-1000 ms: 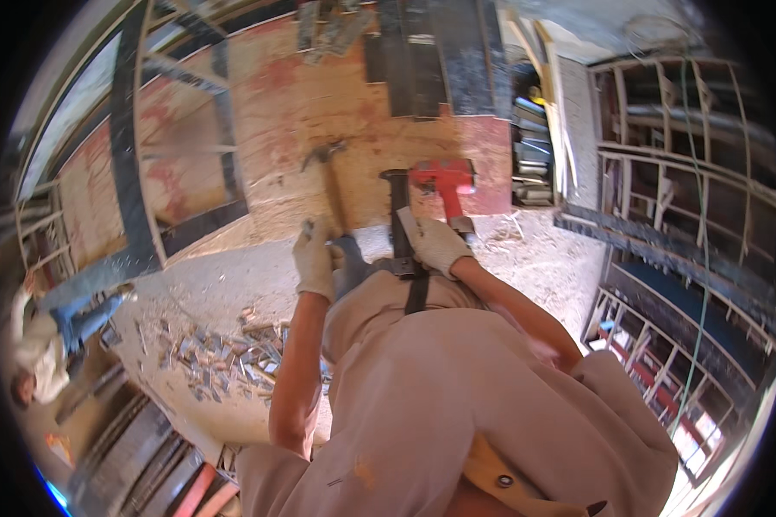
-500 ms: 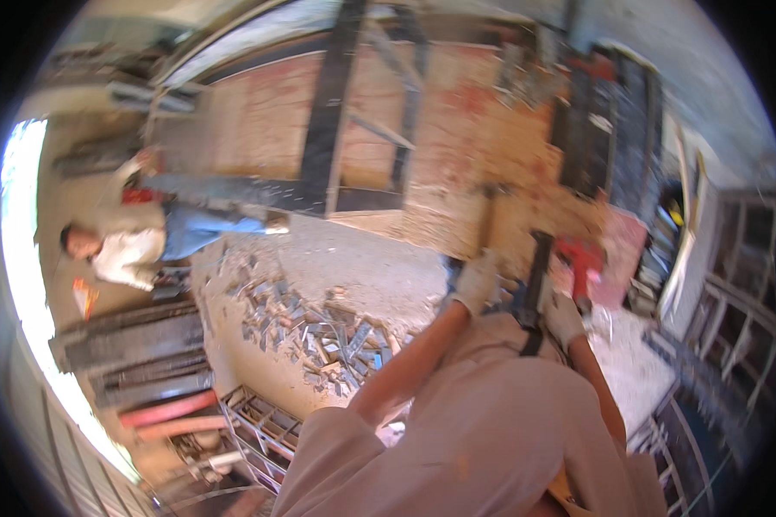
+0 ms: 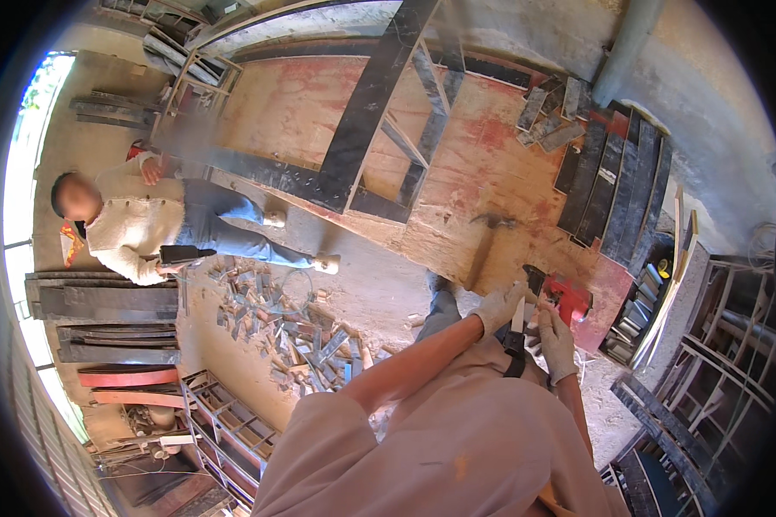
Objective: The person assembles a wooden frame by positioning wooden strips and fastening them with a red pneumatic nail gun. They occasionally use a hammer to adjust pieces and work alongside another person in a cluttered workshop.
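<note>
Both my hands wear pale work gloves and meet in front of my waist, near the workbench's front right edge. My left hand [image 3: 500, 308] is closed around a narrow dark-and-pale piece [image 3: 517, 317], whose exact kind I cannot tell. My right hand [image 3: 557, 343] is just right of it, fingers bent together; what they pinch, if anything, is hidden. Close beyond them a red tool [image 3: 569, 299] lies on the bench. Farther left, a hammer [image 3: 491, 221] with a dark head rests on the worn wooden bench top [image 3: 444, 233].
Dark boards [image 3: 616, 185] lie at the bench's right end, short offcuts [image 3: 543, 116] behind them. A dark wooden frame [image 3: 375, 103] spans the bench's middle. Scrap pieces [image 3: 319, 340] cover the floor at left. Another person [image 3: 138, 215] stands there, holding something black. Metal racks [image 3: 724, 345] stand right.
My hands have drawn together; the long dark piece that stood upright by my right hand now shows shorter, with a pale part. My view has shifted, and the other person's arms have moved.
</note>
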`<control>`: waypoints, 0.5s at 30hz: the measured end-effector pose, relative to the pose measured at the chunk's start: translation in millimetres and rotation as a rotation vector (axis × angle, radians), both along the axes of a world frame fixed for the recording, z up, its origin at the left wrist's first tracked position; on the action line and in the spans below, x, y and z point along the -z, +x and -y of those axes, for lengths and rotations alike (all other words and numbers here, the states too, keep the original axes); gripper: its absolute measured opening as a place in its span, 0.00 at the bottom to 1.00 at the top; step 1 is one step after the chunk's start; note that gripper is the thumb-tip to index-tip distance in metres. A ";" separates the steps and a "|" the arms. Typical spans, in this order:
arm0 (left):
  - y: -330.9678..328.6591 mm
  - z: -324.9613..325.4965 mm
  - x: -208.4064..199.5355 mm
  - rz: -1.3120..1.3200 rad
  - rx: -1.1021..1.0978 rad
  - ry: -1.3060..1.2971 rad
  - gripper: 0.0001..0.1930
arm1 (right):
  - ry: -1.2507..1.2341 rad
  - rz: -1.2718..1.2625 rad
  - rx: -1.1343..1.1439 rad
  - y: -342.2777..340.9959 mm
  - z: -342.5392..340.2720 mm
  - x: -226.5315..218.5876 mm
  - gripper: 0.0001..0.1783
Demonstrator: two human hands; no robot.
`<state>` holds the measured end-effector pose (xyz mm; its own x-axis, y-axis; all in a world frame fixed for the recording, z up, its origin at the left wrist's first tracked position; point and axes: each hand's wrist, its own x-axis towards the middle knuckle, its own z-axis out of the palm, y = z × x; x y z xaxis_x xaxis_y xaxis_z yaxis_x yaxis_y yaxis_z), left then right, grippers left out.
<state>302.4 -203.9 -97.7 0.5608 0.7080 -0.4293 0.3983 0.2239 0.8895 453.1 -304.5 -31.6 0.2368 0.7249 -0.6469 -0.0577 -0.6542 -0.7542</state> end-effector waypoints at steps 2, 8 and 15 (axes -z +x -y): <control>9.7 3.0 -4.0 -0.011 0.069 0.052 0.31 | 0.089 -0.072 0.071 -0.4 1.9 -0.1 0.19; 26.1 16.5 10.3 -0.336 0.146 -0.023 0.30 | -0.049 0.235 0.086 -5.9 16.1 64.3 0.14; 21.0 17.1 2.1 -0.339 0.199 -0.392 0.41 | -0.243 0.174 -0.187 5.7 15.1 52.8 0.17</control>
<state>323.4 -221.0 -99.7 0.4523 0.3529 -0.8191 0.7160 0.4038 0.5694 458.7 -319.7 -84.3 0.2360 0.5958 -0.7677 0.1959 -0.8030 -0.5629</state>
